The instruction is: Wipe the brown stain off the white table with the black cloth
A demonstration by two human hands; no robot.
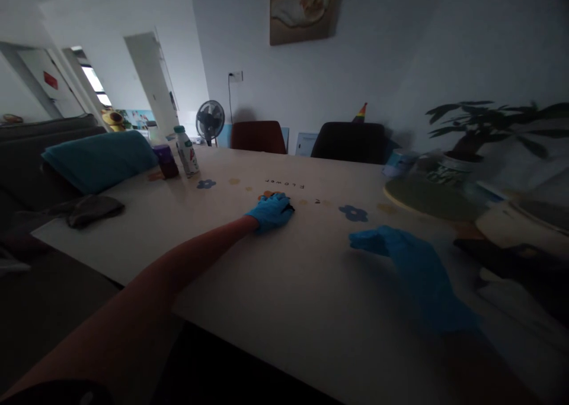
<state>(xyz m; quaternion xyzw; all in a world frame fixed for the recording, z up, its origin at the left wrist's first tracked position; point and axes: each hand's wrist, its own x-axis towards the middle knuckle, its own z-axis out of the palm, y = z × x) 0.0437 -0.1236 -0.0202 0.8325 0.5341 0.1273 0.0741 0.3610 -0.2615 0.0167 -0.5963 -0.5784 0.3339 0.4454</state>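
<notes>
- The room is dim, its lower edge sinking nearly to black.
- Daylight glares white through the window (96, 83) at far left.
- The tabletop (267, 286) dulls from pale to murky grey nearby.
- Blur softens the right hand (411, 260); faint shadow lies beneath.
- Wide-angle distortion stretches the edges; the lower right smears.

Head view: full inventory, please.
table: 1, white, centre
flower prints: several, multicoloured, tabletop
dark item: 1, black, under left hand
bottle: 1, white, table's left
jar: 1, purple, beside bottle
cloth: 1, grey, left edge
towel: 1, teal, left
fan: 1, grey, background
chairs: 2, reddish and black, behind table
picture: 1, brown, wall
plant: 1, green, right
round board: 1, green, right
container: 1, whitish, right edge
left hand: 1, blue glove, centre
right hand: 1, blue glove, right
</notes>
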